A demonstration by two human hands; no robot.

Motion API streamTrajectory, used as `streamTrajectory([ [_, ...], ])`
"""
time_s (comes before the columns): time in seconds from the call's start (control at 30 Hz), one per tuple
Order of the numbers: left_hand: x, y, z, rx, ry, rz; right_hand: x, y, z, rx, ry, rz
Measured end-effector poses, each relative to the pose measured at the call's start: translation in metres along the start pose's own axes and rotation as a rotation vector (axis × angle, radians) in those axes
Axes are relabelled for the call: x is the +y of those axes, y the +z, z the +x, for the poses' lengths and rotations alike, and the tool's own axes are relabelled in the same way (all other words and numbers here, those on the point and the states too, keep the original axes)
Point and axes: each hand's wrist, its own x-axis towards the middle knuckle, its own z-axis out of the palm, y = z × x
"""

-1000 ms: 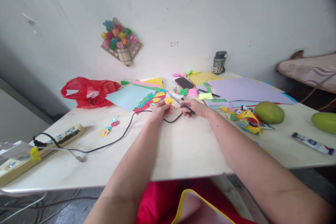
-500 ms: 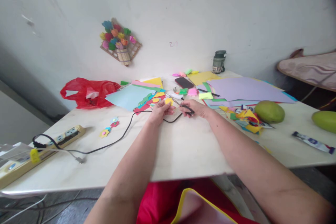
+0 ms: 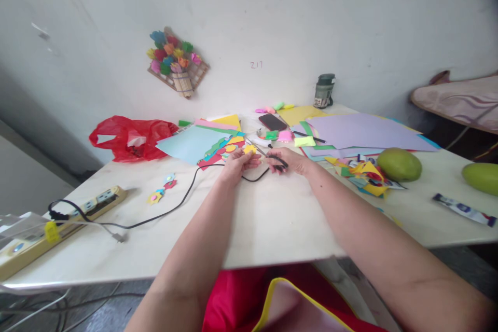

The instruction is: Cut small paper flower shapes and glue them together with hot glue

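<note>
left hand (image 3: 236, 167): fingers pinch a small yellow cutout (image 3: 249, 150), raised just above the surface (image 3: 272, 228).
right hand (image 3: 291, 160): fingers are curled around the dark handles of the scissors (image 3: 280, 162), blades pointing toward the left fingers.
cut: the blades reach beside the yellow cutout, so trimming looks to be under way; whether they bite into its edge cannot be told.
black cable (image 3: 175, 211): runs below and left of the left fingers.
cut shapes (image 3: 218, 154): colored pieces just left of and beyond the left fingers, beside a light blue sheet (image 3: 184, 144).
phone (image 3: 272, 122): beyond both hands' fingers, behind the pink packet (image 3: 285, 136).
paper scraps (image 3: 368, 179): a mixed heap well right of the right fingers, next to a green fruit (image 3: 399, 165).
flower cutouts (image 3: 156, 196): near side, well left of the left fingers.
</note>
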Motion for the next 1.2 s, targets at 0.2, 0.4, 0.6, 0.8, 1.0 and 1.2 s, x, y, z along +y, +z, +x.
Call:
streamTrajectory([
  [0.2, 0.0, 0.001, 0.001, 0.028, 0.032, -0.007, 0.002, -0.002, -0.001, -0.035, -0.007, -0.001],
  [0.4, 0.001, 0.001, 0.0, 0.044, 0.034, 0.01, -0.002, -0.002, 0.0, 0.049, -0.012, 0.111],
  [0.6, 0.002, 0.002, -0.001, -0.015, 0.013, 0.107, 0.003, -0.005, 0.008, 0.283, -0.103, 0.277],
  [0.8, 0.003, 0.005, -0.002, -0.065, -0.033, 0.212, 0.003, -0.003, 0.011, 0.356, -0.136, 0.3],
  [1.0, 0.0, 0.006, 0.0, -0.115, -0.046, 0.299, -0.004, 0.005, 0.013, 0.328, -0.162, 0.352],
  [1.2, -0.002, 0.003, 0.003, -0.118, -0.047, 0.322, -0.007, 0.013, 0.018, 0.318, -0.175, 0.299],
])
